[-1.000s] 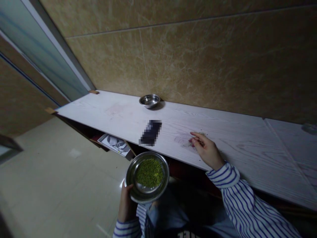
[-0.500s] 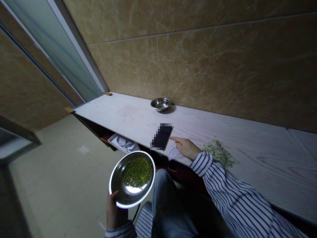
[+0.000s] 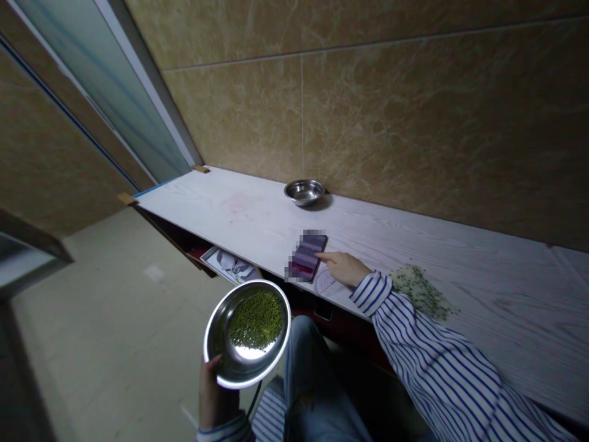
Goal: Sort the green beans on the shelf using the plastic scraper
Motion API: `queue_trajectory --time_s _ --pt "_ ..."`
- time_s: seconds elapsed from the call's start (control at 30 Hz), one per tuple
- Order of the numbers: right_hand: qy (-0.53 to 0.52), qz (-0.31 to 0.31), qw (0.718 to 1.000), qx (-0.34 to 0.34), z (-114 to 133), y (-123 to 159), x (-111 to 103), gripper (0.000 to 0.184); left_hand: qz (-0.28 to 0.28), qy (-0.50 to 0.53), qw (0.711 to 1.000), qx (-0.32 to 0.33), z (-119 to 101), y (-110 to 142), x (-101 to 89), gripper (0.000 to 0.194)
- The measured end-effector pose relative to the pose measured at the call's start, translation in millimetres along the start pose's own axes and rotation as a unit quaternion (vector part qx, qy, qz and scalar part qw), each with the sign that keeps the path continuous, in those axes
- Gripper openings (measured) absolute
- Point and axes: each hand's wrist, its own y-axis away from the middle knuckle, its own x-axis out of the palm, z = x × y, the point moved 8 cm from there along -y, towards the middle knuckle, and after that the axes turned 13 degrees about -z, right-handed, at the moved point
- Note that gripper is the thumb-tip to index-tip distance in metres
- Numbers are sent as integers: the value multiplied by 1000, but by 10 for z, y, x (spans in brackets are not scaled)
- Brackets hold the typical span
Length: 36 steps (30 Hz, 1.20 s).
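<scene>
My left hand (image 3: 217,393) grips the rim of a shiny steel bowl (image 3: 216,325), thumb over the edge, off the table's front edge. The bowl is tilted toward me, and small green beans (image 3: 257,319), like mung beans, lie in it. My right hand (image 3: 345,268) holds nothing; its index finger is stretched out and touches a phone (image 3: 306,258) lying on the table. The phone's screen is lit and partly pixelated. Beside my right sleeve, a loose scatter of small green and pale bits (image 3: 423,291) lies on the tabletop.
A smaller steel bowl (image 3: 304,193) stands at the back of the whitish table (image 3: 248,202), near the tiled wall (image 3: 414,123). Under the tabletop, an open box (image 3: 230,265) holds white and grey items. A second phone-like device (image 3: 323,309) sits below the front edge.
The phone's screen has gone from dark to lit. My right index finger has moved from the phone's edge onto its screen. The view has shifted slightly; the left hand still holds the bowl.
</scene>
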Motion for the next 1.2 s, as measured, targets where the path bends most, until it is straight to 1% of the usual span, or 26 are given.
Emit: queue_trajectory --time_s 0.13,0.23,0.33,0.43,0.53,0.6,0.67,0.73,0.8,0.87,0.97,1.03,1.13,1.2 --pt "-12 4 1000 -3 20 -3 16 50 -22 -11 1000 15 -30 44 -35 36" --pt "-18 -16 1000 10 -5 -18 -35 51 -24 -16 999 25 -32 50 -58 28" --pt "-31 -56 998 23 -47 -8 -174 52 -43 -15 999 6 42 11 -98 20" --pt "-49 -105 993 35 -98 58 -362 52 -57 -13 998 -8 131 -12 -101 21" --pt "-64 -147 986 45 -172 167 -525 50 -52 -15 998 -6 181 15 -64 22" --pt "-82 -171 980 53 -253 254 -607 48 -39 -16 999 -32 240 60 -25 24" --pt "-132 -199 969 65 -367 355 -682 46 -24 -17 997 -75 310 126 11 28" --pt "-203 -228 949 75 -505 478 -768 47 -11 -21 994 -109 364 204 43 30" --pt "-260 -249 930 79 -657 622 -872 47 5 -27 991 -128 404 288 88 31" --pt "-289 -265 916 86 -832 788 -997 46 30 -32 989 -143 448 373 161 33" --pt "-295 -301 901 103 -1140 1071 -1219 39 74 -41 984 -154 533 488 301 39" --pt "-284 -318 898 113 -1343 1259 -1342 33 102 -49 981 -156 598 548 391 43" --pt "-255 -335 900 113 -1589 1517 -1462 30 134 -60 975 -166 702 638 510 39" --pt "-237 -338 904 117 -1713 1662 -1482 32 144 -68 973 -166 743 706 580 36"
